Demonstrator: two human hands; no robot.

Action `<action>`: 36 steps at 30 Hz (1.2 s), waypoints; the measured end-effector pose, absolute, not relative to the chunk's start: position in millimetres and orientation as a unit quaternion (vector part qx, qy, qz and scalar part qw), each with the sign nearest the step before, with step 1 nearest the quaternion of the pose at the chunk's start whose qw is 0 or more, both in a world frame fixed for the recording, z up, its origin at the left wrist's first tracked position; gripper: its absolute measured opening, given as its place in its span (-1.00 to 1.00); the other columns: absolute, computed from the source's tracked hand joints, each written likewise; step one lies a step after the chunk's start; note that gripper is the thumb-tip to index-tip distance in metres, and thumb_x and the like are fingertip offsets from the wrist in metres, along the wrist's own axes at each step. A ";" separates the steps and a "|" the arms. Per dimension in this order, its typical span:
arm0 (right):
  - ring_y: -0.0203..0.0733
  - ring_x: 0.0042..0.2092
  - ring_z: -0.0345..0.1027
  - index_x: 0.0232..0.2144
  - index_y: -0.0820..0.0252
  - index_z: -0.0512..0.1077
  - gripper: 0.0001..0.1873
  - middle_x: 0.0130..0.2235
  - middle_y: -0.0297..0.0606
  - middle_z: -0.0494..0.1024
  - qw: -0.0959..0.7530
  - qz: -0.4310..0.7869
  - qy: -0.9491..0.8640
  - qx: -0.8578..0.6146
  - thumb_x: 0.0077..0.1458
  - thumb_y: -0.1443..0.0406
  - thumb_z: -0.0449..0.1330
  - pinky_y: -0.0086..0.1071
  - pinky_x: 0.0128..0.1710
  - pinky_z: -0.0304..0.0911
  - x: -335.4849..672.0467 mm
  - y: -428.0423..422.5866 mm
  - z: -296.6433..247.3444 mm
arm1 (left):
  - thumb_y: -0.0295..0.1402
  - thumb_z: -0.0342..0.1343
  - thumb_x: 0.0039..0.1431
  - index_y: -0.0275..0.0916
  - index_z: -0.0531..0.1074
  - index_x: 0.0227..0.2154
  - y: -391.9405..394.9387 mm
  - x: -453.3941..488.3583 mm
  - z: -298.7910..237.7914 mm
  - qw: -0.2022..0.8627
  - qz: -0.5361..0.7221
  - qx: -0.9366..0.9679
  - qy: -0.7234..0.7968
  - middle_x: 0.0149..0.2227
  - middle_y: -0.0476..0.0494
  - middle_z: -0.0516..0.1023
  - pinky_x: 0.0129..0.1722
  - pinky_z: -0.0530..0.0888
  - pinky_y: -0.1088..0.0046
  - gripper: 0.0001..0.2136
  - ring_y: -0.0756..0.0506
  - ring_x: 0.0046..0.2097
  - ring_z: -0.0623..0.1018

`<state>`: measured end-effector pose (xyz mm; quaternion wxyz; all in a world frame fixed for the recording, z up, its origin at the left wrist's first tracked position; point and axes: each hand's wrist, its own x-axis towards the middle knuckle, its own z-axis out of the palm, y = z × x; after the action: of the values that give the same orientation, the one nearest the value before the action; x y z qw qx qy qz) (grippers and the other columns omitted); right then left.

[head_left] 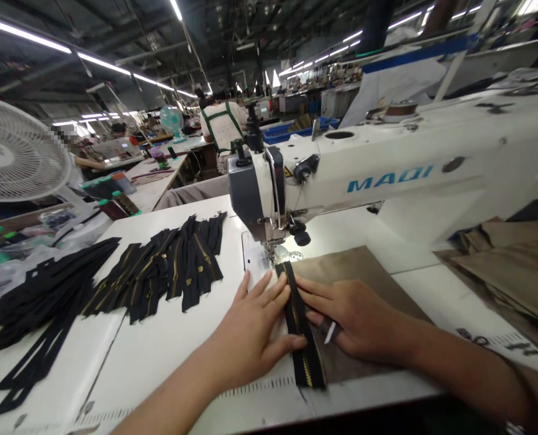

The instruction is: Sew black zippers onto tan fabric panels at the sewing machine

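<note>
A black zipper (305,356) with gold teeth lies along the left edge of a brown fabric piece (357,266), its far end by the presser foot (272,251) of the sewing machine (372,163). My left hand (250,332) is open, palm down, fingertips on the zipper's left side and thumb across it near the gold slider. Stretched index and middle fingers of my right hand (359,317) press at the zipper's right side on the fabric. Tucked under its curled fingers is a small tool with a pale, pointed tip (330,332); the rest of it is hidden.
Several black zippers (173,266) and a pile of black strips (46,296) lie on the left of the white table (169,362). Brown fabric pieces (513,266) are stacked at right. A white fan (19,151) stands at left. Beyond the table, a person (223,124) faces away.
</note>
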<state>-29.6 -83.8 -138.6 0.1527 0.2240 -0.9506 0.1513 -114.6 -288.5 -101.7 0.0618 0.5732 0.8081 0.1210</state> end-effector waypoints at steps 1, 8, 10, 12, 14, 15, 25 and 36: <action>-0.02 -0.17 0.44 0.09 0.33 0.30 -0.56 0.15 -0.05 0.28 0.155 0.145 -0.951 0.223 0.20 0.34 -0.10 -0.21 -0.28 0.39 -29.1 -83.6 -139.1 | -0.07 0.11 0.15 -0.25 0.09 0.21 -288.6 -113.8 -102.9 0.071 0.117 0.571 0.810 0.26 -0.32 0.09 0.19 -0.08 -0.20 -0.36 -0.34 0.28 0.02; -0.03 -0.22 0.46 0.09 0.35 0.29 -0.53 0.15 -0.07 0.28 0.164 0.125 -0.954 0.216 0.16 0.29 -0.06 -0.22 -0.29 0.38 -26.3 -85.0 -139.5 | 0.06 0.22 -0.04 -0.30 0.07 0.22 -282.7 -105.2 -108.3 0.075 0.104 0.531 0.838 0.27 -0.33 0.05 0.20 -0.22 -0.20 -0.15 -0.38 0.29 -0.05; 0.01 -0.20 0.45 0.08 0.36 0.31 -0.53 0.14 -0.07 0.28 0.166 0.133 -0.953 0.217 0.16 0.29 -0.06 -0.17 -0.29 0.39 -26.0 -85.0 -140.6 | 0.08 0.23 -0.07 -0.27 0.07 0.22 -281.6 -103.4 -106.3 0.085 0.104 0.522 0.842 0.28 -0.29 0.05 0.20 -0.23 -0.19 -0.14 -0.39 0.29 -0.05; 0.05 -0.18 0.45 0.07 0.37 0.31 -0.52 0.15 -0.09 0.27 0.163 0.144 -0.951 0.219 0.14 0.30 -0.06 -0.13 -0.29 0.39 -26.4 -84.6 -142.0 | 0.10 0.22 -0.08 -0.25 0.08 0.22 -281.2 -102.4 -105.3 0.090 0.105 0.515 0.846 0.28 -0.25 0.05 0.21 -0.24 -0.19 -0.13 -0.40 0.29 -0.06; 0.06 -0.19 0.45 0.07 0.37 0.31 -0.51 0.16 -0.11 0.25 0.158 0.151 -0.951 0.219 0.11 0.31 -0.05 -0.10 -0.29 0.40 -26.9 -84.3 -142.8 | 0.11 0.20 -0.06 -0.24 0.06 0.23 -281.4 -102.2 -106.0 0.087 0.104 0.511 0.849 0.28 -0.24 0.03 0.21 -0.26 -0.17 -0.14 -0.39 0.30 -0.08; 0.06 -0.19 0.45 0.07 0.36 0.31 -0.51 0.17 -0.11 0.25 0.157 0.154 -0.950 0.220 0.10 0.31 -0.04 -0.09 -0.29 0.40 -27.2 -84.1 -143.0 | 0.10 0.19 -0.04 -0.25 0.05 0.23 -281.5 -102.5 -106.7 0.086 0.103 0.511 0.849 0.29 -0.23 0.02 0.22 -0.25 -0.16 -0.14 -0.38 0.30 -0.09; 0.07 -0.07 0.40 0.10 0.32 0.28 -0.52 0.15 -0.08 0.28 0.165 0.190 -0.941 0.225 0.14 0.30 -0.02 -0.09 -0.19 0.40 -27.1 -82.8 -146.0 | 0.08 0.22 -0.06 -0.20 0.02 0.24 -280.9 -104.8 -101.6 0.116 0.094 0.512 0.846 0.31 -0.20 -0.05 0.21 -0.21 -0.17 -0.13 -0.38 0.30 -0.12; 0.10 -0.11 0.40 0.12 0.41 0.25 -0.30 0.18 0.07 0.19 0.139 0.156 -0.949 0.238 0.04 0.07 0.19 -0.09 -0.19 0.37 -26.0 -85.7 -141.8 | 0.11 0.20 -0.06 -0.24 -0.03 0.26 -280.4 -104.8 -97.9 0.138 0.078 0.514 0.843 0.31 -0.23 -0.05 0.21 -0.24 -0.18 -0.09 -0.37 0.30 -0.14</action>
<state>-26.0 -85.7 -141.8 0.1393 0.2376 -0.9486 0.1558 -104.8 -280.4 -97.9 0.1385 0.5136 0.8432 0.0775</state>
